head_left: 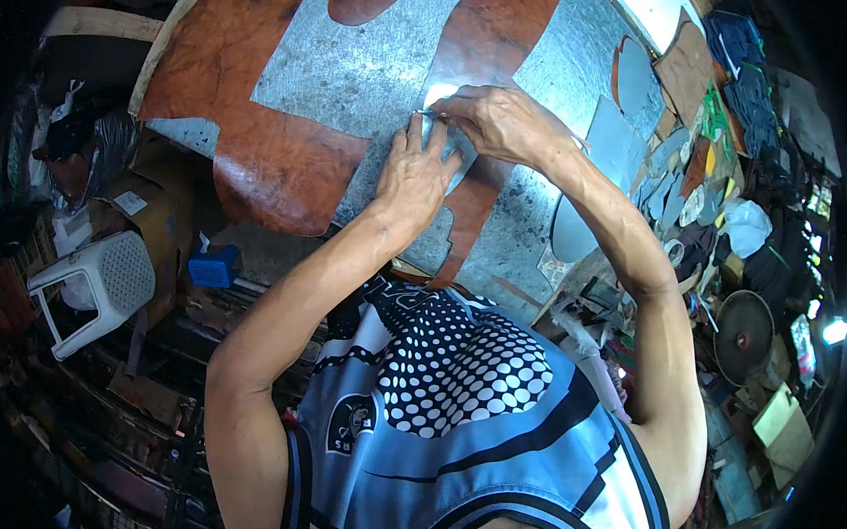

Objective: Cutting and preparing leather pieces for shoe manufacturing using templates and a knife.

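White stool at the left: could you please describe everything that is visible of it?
The white stool looks plastic: a rounded seat dotted with small holes, and legs framing a wide opening. In the picture the seat faces right and the legs point left; it seems tipped over. A brown cardboard box sits beside it; whether they touch is unclear.

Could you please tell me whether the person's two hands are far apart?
No, the left hand and right hand are close together by the brown strip.

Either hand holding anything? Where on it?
Left hand: fingers spread on a grey piece, no grip visible. Right hand: fingertips pinched; can't tell if holding anything.
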Available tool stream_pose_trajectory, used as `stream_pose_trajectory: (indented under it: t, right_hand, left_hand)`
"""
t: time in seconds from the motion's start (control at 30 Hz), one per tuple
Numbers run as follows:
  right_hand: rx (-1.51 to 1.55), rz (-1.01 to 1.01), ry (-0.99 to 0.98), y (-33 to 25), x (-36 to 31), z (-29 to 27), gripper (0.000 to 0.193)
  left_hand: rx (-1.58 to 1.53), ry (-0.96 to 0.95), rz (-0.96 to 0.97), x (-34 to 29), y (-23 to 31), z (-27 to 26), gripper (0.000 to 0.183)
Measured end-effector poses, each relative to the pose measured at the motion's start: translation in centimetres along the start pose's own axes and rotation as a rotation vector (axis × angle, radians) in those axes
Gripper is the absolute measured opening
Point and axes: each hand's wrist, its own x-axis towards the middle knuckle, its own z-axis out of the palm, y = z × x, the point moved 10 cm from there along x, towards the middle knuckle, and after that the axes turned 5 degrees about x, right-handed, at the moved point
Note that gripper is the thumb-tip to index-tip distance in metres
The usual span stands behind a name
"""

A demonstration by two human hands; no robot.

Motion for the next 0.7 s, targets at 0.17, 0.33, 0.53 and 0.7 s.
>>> stream_pose_trajectory:
  t: [0.17,0.33,0.53,0.7]
  right_hand:
    - [-0.084,0.05,-0.09,0.6,0.3,0.5,0.031]
    - [-0.187,-0.037,-0.163,0.6,2.3,-0.3,0.031]
    - [-0.194,-0.221,-0.305,1.4,5.0,0.2,0.028]
    - [-0.163,-0.197,-0.345,2.7,5.7,0.2,0.027]
  left_hand:
    - [0.015,0.015,0.004,0.2,-0.2,-0.1,0.045]
    - [0.034,0.031,0.001,0.2,-0.1,-0.2,0.045]
    - [0.011,0.036,-0.015,0.2,-0.2,-0.5,0.047]
    - [0.008,0.006,-0.021,0.3,-0.1,-0.4,0.052]
